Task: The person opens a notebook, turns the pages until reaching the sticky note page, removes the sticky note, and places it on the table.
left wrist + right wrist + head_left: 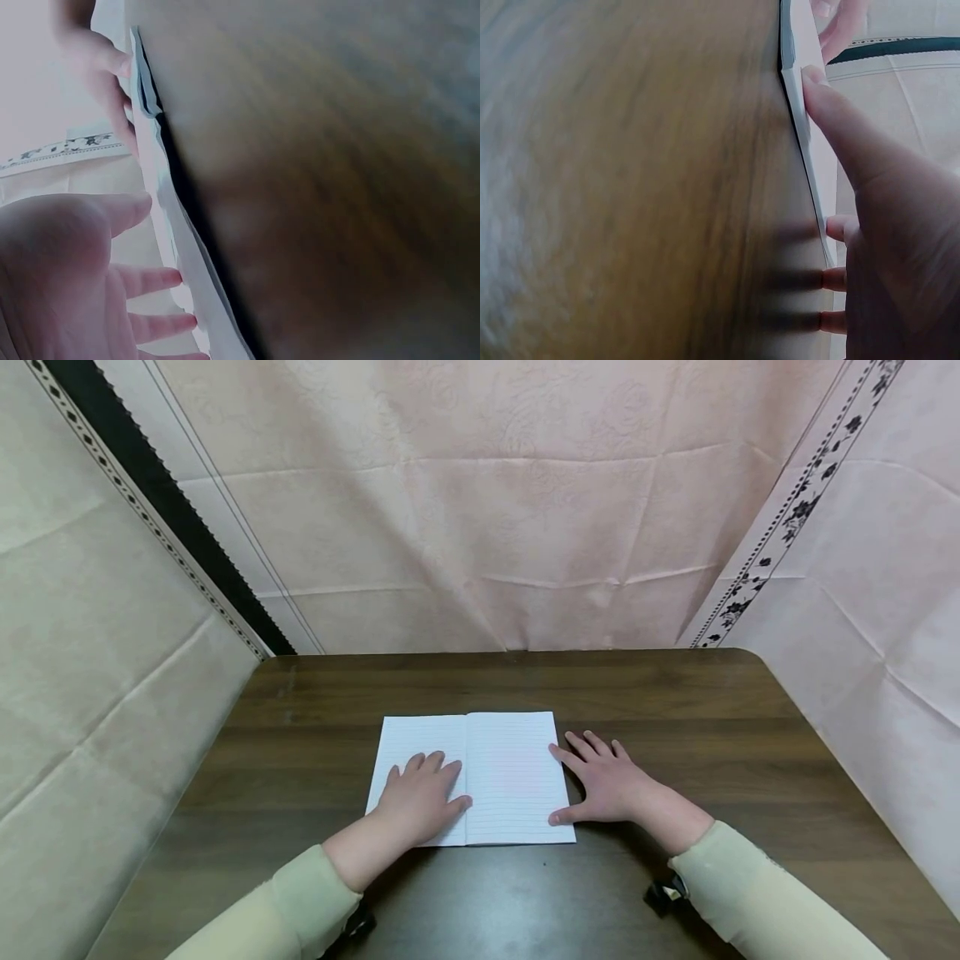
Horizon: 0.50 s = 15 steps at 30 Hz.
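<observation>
The head view looks forward and steeply down from above, far enough back to take in the open ruled notebook (517,785), the surface (487,902) and the patterned cloth (480,527) beyond. The left wrist view sits low and close, turned sideways, facing along the palm of the left hand (60,262). The right wrist view roughly mirrors it beside the right hand (907,225). Both wrist views share the notebook's edge, each catching the opposite hand.

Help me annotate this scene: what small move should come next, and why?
Probably pinch the right page's outer edge with the right grip: its thumb and index fingertips overlap that edge, while the left grip lies over the left page, perhaps steadying it.
</observation>
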Tool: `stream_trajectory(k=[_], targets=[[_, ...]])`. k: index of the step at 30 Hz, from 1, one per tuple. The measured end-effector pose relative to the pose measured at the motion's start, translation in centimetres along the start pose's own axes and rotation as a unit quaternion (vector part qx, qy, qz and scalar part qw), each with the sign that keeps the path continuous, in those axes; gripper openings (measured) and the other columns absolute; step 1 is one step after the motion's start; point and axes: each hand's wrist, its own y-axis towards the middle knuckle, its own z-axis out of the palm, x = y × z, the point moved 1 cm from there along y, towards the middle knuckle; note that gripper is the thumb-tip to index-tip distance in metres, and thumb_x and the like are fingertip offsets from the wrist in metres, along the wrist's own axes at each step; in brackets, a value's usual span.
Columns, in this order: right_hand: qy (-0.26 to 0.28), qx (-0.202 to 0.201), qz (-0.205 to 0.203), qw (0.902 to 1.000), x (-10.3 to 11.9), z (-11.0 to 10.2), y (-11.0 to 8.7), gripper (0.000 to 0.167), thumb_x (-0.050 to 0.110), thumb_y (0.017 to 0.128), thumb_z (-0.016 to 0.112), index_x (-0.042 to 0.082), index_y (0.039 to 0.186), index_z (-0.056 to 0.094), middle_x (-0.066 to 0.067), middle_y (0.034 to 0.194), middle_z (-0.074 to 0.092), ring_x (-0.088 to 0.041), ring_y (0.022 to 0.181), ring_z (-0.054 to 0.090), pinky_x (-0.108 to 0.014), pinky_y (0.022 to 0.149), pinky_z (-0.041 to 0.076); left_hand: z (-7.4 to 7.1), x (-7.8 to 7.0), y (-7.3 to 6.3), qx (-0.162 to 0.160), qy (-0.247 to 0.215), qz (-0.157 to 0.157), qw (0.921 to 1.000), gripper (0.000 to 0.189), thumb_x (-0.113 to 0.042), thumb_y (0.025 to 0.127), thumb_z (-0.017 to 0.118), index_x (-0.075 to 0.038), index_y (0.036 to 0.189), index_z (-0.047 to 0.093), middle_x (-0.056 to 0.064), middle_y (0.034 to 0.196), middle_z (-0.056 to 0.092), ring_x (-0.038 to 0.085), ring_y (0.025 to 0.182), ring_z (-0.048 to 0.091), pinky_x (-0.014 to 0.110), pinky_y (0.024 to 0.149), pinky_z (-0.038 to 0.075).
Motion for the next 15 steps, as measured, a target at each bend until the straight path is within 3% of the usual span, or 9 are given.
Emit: stream_trajectory(k=[6, 15], targets=[[0.008, -0.003, -0.006, 0.9999, -0.04, 0.28, 0.03, 0.115, 0.088, 0.070, 0.056, 0.022, 0.158, 0.025, -0.016, 0.162, 0.020, -0.045, 0.147, 0.017, -0.072, 0.108, 0.016, 0.50, -0.05, 0.44, 0.027, -0.022, -0.029, 0.9990, 0.070, -0.057, 0.094, 0.056, -0.017, 0.150, 0.045, 0.016, 0.155, 0.036, 0.042, 0.141, 0.031, 0.074, 0.102, 0.028], [0.000, -0.004, -0.002, 1.0000, -0.25, 0.24, 0.03, 0.116, 0.090, 0.068, 0.054, 0.024, 0.159, 0.024, -0.015, 0.163, 0.020, -0.043, 0.147, 0.016, -0.071, 0.109, 0.016, 0.65, 0.06, 0.50, 0.056, -0.023, -0.044, 0.9972, 0.078, -0.064, 0.093, 0.051, -0.020, 0.155, 0.035, 0.014, 0.162, 0.024, 0.043, 0.147, 0.020, 0.081, 0.098, 0.023]])
